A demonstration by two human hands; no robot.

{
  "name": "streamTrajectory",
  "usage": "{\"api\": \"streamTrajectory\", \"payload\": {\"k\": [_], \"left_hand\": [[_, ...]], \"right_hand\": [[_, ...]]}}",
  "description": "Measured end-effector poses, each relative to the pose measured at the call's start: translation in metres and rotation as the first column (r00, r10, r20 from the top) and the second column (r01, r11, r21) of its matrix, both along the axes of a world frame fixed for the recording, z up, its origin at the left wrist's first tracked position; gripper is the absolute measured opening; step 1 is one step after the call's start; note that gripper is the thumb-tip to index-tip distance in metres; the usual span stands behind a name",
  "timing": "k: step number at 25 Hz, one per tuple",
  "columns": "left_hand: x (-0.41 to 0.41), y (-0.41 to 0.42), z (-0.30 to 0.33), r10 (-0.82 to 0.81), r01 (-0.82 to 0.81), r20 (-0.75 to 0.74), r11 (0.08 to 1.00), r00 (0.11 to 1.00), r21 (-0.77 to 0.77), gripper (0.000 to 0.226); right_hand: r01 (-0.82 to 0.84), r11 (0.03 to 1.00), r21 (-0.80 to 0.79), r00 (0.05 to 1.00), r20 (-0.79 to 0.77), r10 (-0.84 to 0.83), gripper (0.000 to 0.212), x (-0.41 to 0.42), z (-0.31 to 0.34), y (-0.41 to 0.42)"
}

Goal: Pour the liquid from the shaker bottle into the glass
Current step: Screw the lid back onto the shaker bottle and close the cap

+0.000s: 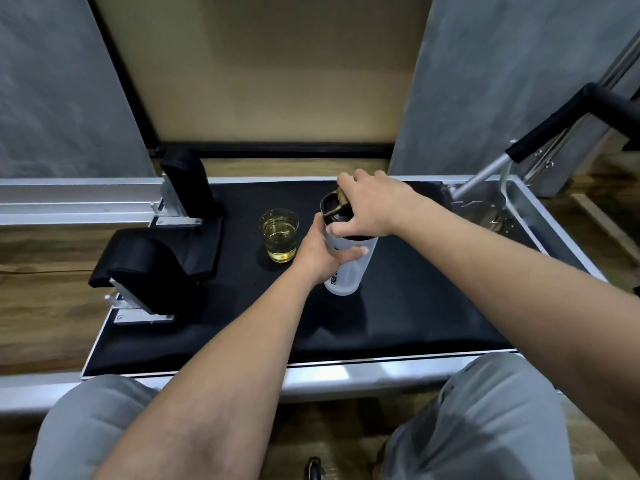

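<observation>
A frosted white shaker bottle (348, 271) with black lettering stands upright on the black padded platform (398, 306). My left hand (320, 252) wraps around its body. My right hand (372, 206) sits over its black lid (332, 207), fingers on the gold flip cap. Just left of the bottle stands a clear glass (279, 234), roughly half full of yellow liquid. Whether the bottle holds any liquid I cannot tell.
Two black padded shoulder rests (152, 268) (188, 181) rise at the platform's left. A metal rail (76, 199) runs off to the left. A padded metal bar (540, 136) slants up at the right. My knees in grey trousers (485, 420) are below the front edge.
</observation>
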State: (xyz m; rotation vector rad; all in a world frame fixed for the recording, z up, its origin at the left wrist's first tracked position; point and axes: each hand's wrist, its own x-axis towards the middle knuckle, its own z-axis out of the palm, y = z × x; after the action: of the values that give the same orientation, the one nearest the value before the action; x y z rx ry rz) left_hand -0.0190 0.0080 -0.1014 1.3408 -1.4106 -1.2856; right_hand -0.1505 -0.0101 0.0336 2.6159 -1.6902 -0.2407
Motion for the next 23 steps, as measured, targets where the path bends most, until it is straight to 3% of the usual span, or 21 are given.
{"api": "streamTrajectory", "payload": {"k": [2, 4, 6, 8, 11, 13, 15, 17, 19, 21, 23], "left_hand": [[0.000, 0.002, -0.001, 0.002, -0.002, 0.006, 1.000, 1.000, 0.015, 0.090], [0.001, 0.001, -0.003, 0.015, -0.015, 0.021, 1.000, 1.000, 0.002, 0.081], [0.003, 0.001, -0.003, 0.021, -0.020, 0.038, 0.999, 0.999, -0.026, 0.076], [0.003, 0.001, -0.003, 0.034, -0.032, 0.052, 0.999, 0.998, -0.033, 0.077], [0.000, -0.002, -0.003, 0.010, -0.010, 0.008, 1.000, 1.000, -0.015, 0.081], [-0.002, -0.003, -0.003, 0.011, -0.011, -0.008, 1.000, 1.000, -0.005, 0.074], [-0.001, -0.005, -0.006, 0.004, -0.004, -0.006, 1.000, 1.000, -0.008, 0.069], [-0.003, -0.004, -0.006, -0.021, 0.021, 0.000, 1.000, 1.000, -0.010, 0.071], [0.000, -0.001, -0.004, -0.025, 0.024, 0.020, 1.000, 0.999, 0.012, 0.094], [0.004, 0.000, -0.006, -0.016, 0.016, 0.018, 1.000, 1.000, 0.003, 0.090], [0.004, 0.002, -0.003, -0.002, 0.004, 0.053, 1.000, 0.999, -0.021, 0.079]], "right_hand": [[0.111, 0.994, -0.008, 0.994, -0.011, -0.111, 0.101, 0.006, 0.003, 0.003], [0.205, 0.979, -0.025, 0.977, -0.059, -0.206, 0.125, 0.005, 0.017, 0.002], [0.216, 0.972, -0.087, 0.970, -0.096, -0.224, 0.133, 0.000, 0.030, -0.001], [0.051, 0.996, -0.073, 0.991, -0.116, -0.060, 0.128, -0.007, 0.032, -0.005], [-0.224, 0.973, 0.064, 0.971, -0.068, 0.228, 0.102, -0.013, 0.017, 0.001], [-0.144, 0.988, 0.054, 0.990, 0.004, 0.144, 0.090, -0.007, 0.004, 0.005], [0.087, 0.996, 0.026, 0.996, 0.023, -0.088, 0.086, 0.009, -0.005, 0.009], [0.217, 0.974, 0.071, 0.976, -0.017, -0.216, 0.096, 0.020, -0.005, 0.009], [0.234, 0.954, 0.190, 0.972, -0.068, -0.225, 0.120, 0.019, 0.010, 0.002], [0.126, 0.973, 0.195, 0.983, -0.153, -0.096, 0.139, 0.009, 0.024, -0.001], [-0.091, 0.991, 0.100, 0.975, -0.192, 0.108, 0.136, -0.004, 0.027, -0.004]]}}
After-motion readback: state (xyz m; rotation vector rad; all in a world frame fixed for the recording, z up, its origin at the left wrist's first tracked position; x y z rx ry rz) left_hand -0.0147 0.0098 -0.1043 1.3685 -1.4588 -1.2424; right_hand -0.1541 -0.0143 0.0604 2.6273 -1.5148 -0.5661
